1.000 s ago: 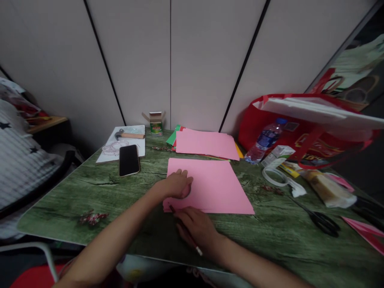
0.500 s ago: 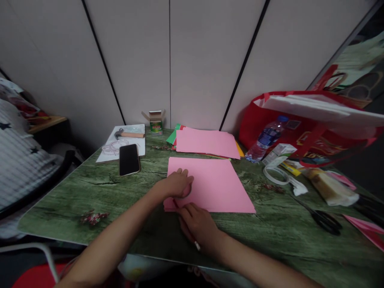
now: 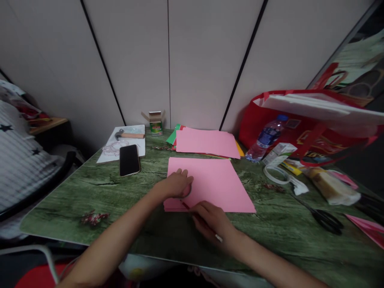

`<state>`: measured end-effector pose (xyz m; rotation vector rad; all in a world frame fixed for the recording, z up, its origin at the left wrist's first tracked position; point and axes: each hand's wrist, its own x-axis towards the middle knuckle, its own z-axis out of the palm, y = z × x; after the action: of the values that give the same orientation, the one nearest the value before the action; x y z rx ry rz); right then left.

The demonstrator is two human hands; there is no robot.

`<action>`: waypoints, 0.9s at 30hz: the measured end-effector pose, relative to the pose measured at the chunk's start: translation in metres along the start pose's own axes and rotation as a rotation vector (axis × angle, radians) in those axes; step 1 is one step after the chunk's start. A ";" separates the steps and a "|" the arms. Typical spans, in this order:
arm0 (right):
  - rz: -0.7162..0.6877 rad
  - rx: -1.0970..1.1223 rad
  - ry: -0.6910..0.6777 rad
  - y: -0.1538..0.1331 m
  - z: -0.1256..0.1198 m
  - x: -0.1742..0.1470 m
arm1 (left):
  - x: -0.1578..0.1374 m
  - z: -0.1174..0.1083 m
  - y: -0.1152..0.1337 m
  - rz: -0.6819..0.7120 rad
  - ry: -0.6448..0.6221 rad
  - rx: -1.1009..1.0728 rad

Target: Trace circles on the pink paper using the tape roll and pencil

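Right hand (image 3: 214, 221) grips pencil (image 3: 185, 205); left hand (image 3: 177, 184), grip unclear, on pink paper (image 3: 214, 184); phone (image 3: 129, 160), scissors (image 3: 327, 221) flank it.

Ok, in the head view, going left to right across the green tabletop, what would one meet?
Black rectangular smartphone, small green cardboard box with open flaps, left hand over pink rectangular paper, right hand holding a slim dark red pencil, blue-capped clear plastic bottle, black-handled scissors.

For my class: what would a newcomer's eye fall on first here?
Probably the pink paper at centre, under the left hand, with the right hand holding a red pencil over its near edge. Then, likely, the large red bag on the right, behind a blue-capped bottle.
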<state>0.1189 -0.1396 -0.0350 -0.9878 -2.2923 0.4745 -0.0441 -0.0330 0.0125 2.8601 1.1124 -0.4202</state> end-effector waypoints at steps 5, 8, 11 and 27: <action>0.069 0.110 0.009 0.004 -0.012 0.000 | -0.002 0.002 0.002 -0.017 0.004 -0.027; 0.157 0.193 0.028 0.012 -0.016 0.001 | -0.003 0.002 0.004 -0.015 0.027 -0.056; 0.297 0.310 0.068 0.027 -0.029 0.008 | -0.005 -0.001 0.007 -0.038 0.022 -0.083; 0.234 0.615 -0.146 0.033 -0.012 0.153 | -0.007 0.007 0.034 -0.210 0.029 -0.094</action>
<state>0.0604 -0.0027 0.0149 -0.9181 -1.9504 1.2915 -0.0275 -0.0639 0.0057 2.6876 1.4051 -0.3267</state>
